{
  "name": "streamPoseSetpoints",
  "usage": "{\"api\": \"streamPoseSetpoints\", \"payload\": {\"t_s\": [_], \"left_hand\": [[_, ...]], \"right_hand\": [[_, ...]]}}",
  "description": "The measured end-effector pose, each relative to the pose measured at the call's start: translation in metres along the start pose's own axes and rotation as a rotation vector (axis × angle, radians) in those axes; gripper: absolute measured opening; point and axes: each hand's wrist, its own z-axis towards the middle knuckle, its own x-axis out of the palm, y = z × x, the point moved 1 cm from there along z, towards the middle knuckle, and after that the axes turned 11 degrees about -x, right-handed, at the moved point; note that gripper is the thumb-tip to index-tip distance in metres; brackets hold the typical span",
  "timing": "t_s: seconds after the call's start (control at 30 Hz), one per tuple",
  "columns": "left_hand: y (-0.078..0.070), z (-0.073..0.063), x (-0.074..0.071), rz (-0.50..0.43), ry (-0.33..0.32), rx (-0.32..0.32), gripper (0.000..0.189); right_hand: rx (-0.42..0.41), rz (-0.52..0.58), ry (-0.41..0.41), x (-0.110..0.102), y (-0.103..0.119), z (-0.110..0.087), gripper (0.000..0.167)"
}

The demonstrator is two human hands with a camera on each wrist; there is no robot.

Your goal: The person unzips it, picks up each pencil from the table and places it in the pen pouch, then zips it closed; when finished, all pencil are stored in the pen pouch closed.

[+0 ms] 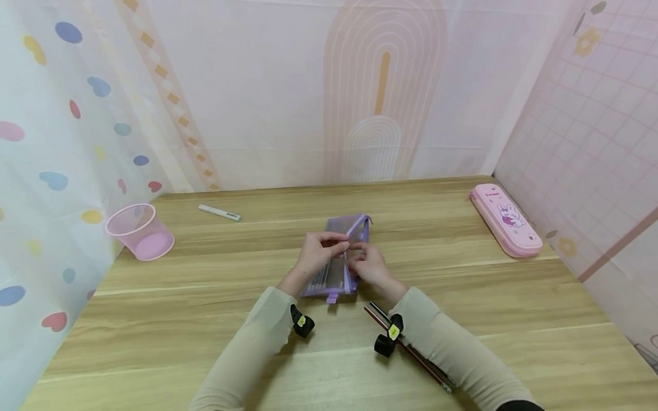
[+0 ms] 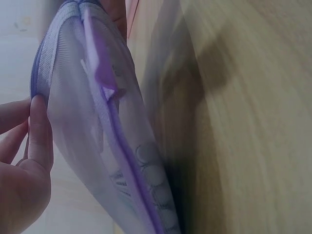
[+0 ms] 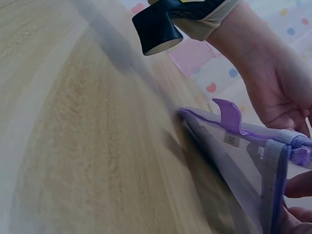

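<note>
A purple mesh zip pouch [image 1: 335, 278] lies at the middle of the table, its zipper running lengthwise along the top. Through the mesh show several slim pens or pencils [image 1: 320, 278], their round ends [image 2: 155, 174] lined up in the left wrist view. My left hand [image 1: 317, 251] pinches the zipper edge between thumb and fingers. From the other side my right hand [image 1: 372, 267] grips the pouch by the zipper, fingers curled and partly hidden by it. In the right wrist view a purple fabric tab [image 3: 230, 116] sticks up from the pouch's end.
Dark and red pencils [image 1: 429, 369] lie partly under the right forearm. A pink mesh cup [image 1: 154, 244] rests tilted at the left, with a white marker [image 1: 219, 213] behind. At the far right sits a pink pencil case [image 1: 506, 220] with a rabbit. Curtains bound the table.
</note>
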Motion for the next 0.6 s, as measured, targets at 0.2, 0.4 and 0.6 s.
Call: {"api": "streamPoseSetpoints", "payload": {"t_s": [0.2,0.4,0.6], "left_hand": [[-0.002,-0.001,-0.002,-0.004,0.008,0.013,0.023],[0.000,-0.001,-0.004,-0.009,0.017,-0.001,0.025],[-0.001,-0.001,-0.005,-0.020,0.003,-0.008,0.026]], "right_hand": [[-0.025,0.039,0.009,-0.002,0.000,-0.001,0.033],[-0.049,0.085,0.069,-0.017,0.006,-0.008,0.031],[-0.210,-0.060,0.249,-0.048,0.007,-0.029,0.027]]}}
